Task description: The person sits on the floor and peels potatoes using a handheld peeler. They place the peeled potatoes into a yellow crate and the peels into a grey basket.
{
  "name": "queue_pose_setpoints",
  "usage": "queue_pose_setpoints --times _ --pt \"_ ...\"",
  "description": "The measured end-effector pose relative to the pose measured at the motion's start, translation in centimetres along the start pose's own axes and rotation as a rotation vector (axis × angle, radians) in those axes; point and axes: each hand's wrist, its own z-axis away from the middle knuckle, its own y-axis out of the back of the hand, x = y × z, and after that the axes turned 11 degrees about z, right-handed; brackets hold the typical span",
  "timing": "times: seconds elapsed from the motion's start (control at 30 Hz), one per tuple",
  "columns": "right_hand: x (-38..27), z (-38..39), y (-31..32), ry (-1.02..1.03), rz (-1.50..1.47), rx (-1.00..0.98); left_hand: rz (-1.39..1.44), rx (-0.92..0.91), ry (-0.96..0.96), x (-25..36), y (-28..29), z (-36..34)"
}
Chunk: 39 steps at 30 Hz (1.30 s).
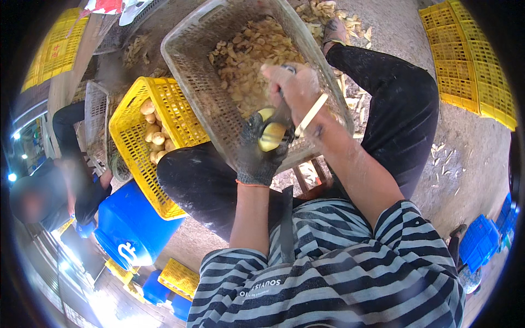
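Observation:
My left hand (257, 153), in a dark grey glove, grips a pale yellow peeled potato (271, 136) over the worn grey plastic crate (191, 65). My bare right hand (295, 87), blurred, is closed on a peeler (287, 69) just above and right of the potato. A long pale peel strip (311, 115) hangs in the air by my right wrist. Beneath both hands, a heap of peelings (240, 60) lies in the crate. Left of it, a yellow crate (126, 126) holds several unpeeled potatoes (156, 136).
A co-worker (54, 191) sits at the left beside a blue barrel (131, 224). Stacked yellow crates (459, 60) stand at upper right, more at upper left and bottom. Blue crates (481, 240) and part of another person are at lower right. Peel scraps lie on the concrete floor (432, 142).

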Motion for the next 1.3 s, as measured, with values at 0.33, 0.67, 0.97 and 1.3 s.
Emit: queue_pose_setpoints --times 0.33,0.67,0.97,1.3 --pt "0.5 -5.6 5.4 0.188 0.154 0.365 -0.132 0.024 0.031 -0.6 -0.6 1.7" --pt "-0.3 -0.4 2.2 0.155 -0.016 0.169 -0.093 0.106 -0.047 0.4 -0.1 1.2" --pt "0.8 3.2 -1.4 0.137 -0.010 0.096 0.137 -0.013 -0.003 0.2 -1.7 0.9" --pt "2.4 -4.4 2.4 0.047 0.265 0.290 -0.068 0.273 -0.167 -1.8 -2.9 2.0"
